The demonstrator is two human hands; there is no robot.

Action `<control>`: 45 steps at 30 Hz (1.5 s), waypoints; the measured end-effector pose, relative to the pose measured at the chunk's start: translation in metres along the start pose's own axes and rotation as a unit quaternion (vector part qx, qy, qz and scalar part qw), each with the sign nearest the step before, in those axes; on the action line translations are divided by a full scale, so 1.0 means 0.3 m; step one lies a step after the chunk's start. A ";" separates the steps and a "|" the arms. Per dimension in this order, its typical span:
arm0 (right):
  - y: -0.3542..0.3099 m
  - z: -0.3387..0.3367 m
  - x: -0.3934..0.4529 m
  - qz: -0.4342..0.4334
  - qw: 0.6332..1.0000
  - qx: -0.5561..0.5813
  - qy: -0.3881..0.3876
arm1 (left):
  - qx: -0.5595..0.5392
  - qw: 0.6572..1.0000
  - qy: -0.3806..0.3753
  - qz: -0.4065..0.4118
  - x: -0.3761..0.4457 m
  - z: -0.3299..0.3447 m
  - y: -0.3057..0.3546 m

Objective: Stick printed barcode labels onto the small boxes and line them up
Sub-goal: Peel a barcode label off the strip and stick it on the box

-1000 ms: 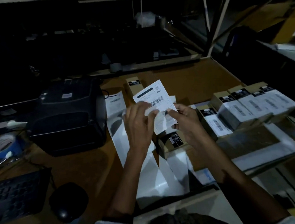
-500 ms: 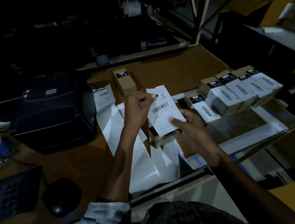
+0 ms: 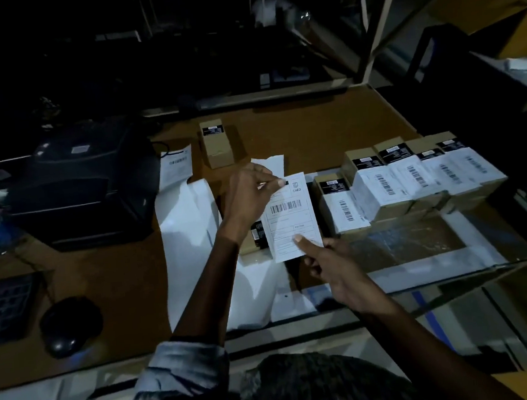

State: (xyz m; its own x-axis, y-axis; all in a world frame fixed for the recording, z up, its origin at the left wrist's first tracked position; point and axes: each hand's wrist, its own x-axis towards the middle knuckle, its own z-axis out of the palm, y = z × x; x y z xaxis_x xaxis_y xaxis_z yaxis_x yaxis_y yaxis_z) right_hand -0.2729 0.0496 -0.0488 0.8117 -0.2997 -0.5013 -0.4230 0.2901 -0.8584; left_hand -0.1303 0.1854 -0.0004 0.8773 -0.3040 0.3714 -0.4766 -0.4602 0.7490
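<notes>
White label (image 3: 292, 216) with black barcode stripes, tan boxes (image 3: 411, 175) with black bands, brown table (image 3: 110, 275), black printer (image 3: 81, 185)

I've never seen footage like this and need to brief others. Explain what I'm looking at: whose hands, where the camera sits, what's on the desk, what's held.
There is no machine here: a person works bare-handed, filmed by a camera on their own head looking down. The left hand pinches the top of a printed barcode label; the right hand presses its lower end with the thumb, over a small box. On the brown desk: a black label printer, a row of labelled boxes, one unlabelled box, white backing paper, a mouse.
</notes>
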 end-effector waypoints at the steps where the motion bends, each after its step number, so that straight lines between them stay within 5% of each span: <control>1: 0.000 -0.017 0.010 0.003 1.000 0.009 0.006 | 0.001 1.000 0.000 -0.005 -0.002 0.014 0.000; 11: 0.005 -0.087 0.052 0.053 0.996 -0.027 -0.064 | -0.062 0.989 0.022 -0.130 -0.062 0.084 -0.020; 22: 0.057 -0.002 0.040 -0.014 0.999 0.017 -0.045 | -0.122 0.938 -0.059 -0.319 -0.008 0.044 -0.091; 29: 0.081 0.009 0.051 -0.080 0.995 0.054 0.013 | -0.162 0.943 -0.083 -0.279 0.001 0.078 -0.097; 45: 0.109 0.013 0.105 -0.058 0.994 0.078 0.059 | -0.163 0.950 -0.089 -0.250 0.004 0.122 -0.130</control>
State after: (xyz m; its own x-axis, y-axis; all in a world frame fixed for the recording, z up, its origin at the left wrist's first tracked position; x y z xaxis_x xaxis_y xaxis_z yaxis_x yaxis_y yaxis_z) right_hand -0.2597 0.0532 -0.0924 0.7947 -0.4408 -0.4173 -0.2545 0.3821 -0.8884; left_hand -0.1128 0.1726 -0.0493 0.9519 -0.2658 -0.1522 0.0651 -0.3101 0.9485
